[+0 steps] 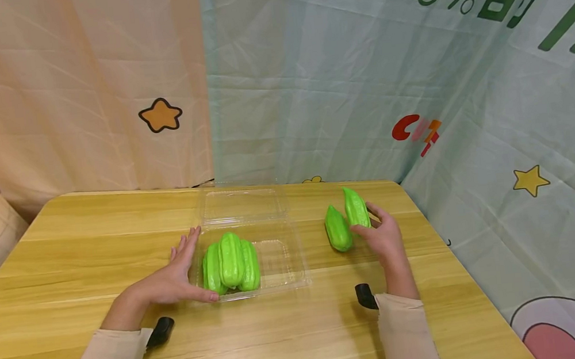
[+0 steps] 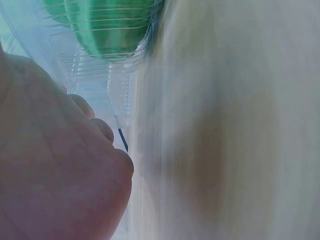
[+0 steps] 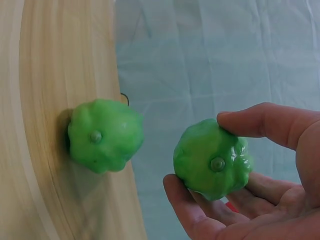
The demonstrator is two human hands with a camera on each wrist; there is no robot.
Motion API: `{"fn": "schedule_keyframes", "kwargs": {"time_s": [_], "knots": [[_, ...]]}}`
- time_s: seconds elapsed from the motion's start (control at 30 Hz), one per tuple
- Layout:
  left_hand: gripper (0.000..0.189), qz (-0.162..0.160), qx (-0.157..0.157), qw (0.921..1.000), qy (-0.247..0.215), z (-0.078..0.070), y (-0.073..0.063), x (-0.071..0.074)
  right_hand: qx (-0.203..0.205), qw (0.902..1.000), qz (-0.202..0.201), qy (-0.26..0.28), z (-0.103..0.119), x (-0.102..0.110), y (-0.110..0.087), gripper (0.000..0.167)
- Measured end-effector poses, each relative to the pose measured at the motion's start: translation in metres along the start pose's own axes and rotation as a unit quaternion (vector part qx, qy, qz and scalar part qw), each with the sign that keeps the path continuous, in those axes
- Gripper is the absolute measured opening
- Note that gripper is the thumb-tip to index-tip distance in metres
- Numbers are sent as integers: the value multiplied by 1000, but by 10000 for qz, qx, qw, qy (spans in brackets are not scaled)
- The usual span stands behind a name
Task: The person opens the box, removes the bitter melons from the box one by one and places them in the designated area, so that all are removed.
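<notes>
A clear plastic box [image 1: 282, 288], its lid [image 1: 243, 205] folded open toward the back, stands on the table. Glossy green bitter melons [image 1: 231, 260] are piled in its left half. My left hand [image 1: 174, 278] rests spread against the box's left side, thumb along the front corner and fingers straight; the left wrist view has its palm beside the clear wall. To the right, my right hand [image 1: 385, 236] pinches a bitter melon [image 3: 212, 159] between thumb and fingers, raised off the table. Another bitter melon [image 1: 338, 229] lies on the table just left of it.
The wooden table [image 1: 262, 344] ends at a back edge close behind the lid. Printed cloth curtains [image 1: 299, 86] hang behind it and along the right side. A black wrist mount [image 1: 160, 332] sticks out from the left sleeve, and another [image 1: 366, 297] from the right.
</notes>
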State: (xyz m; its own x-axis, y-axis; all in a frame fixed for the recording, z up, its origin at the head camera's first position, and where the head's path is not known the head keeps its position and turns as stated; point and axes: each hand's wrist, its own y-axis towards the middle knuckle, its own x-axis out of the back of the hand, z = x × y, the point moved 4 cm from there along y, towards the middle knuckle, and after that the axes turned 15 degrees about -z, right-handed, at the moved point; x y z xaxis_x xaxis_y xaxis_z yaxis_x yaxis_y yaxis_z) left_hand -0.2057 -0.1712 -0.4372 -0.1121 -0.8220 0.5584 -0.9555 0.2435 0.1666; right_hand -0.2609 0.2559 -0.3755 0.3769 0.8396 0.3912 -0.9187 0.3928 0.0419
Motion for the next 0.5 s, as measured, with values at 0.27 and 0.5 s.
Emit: {"fn": "schedule_keyframes", "kwargs": {"time_s": [0.27, 0.5], "knots": [[146, 1, -11, 10000, -17, 0, 0, 0, -155, 9997, -108, 128, -11, 6, 7, 76], [146, -10, -22, 10000, 10, 0, 0, 0, -365, 9992, -148, -29, -28, 4, 14, 76]]}}
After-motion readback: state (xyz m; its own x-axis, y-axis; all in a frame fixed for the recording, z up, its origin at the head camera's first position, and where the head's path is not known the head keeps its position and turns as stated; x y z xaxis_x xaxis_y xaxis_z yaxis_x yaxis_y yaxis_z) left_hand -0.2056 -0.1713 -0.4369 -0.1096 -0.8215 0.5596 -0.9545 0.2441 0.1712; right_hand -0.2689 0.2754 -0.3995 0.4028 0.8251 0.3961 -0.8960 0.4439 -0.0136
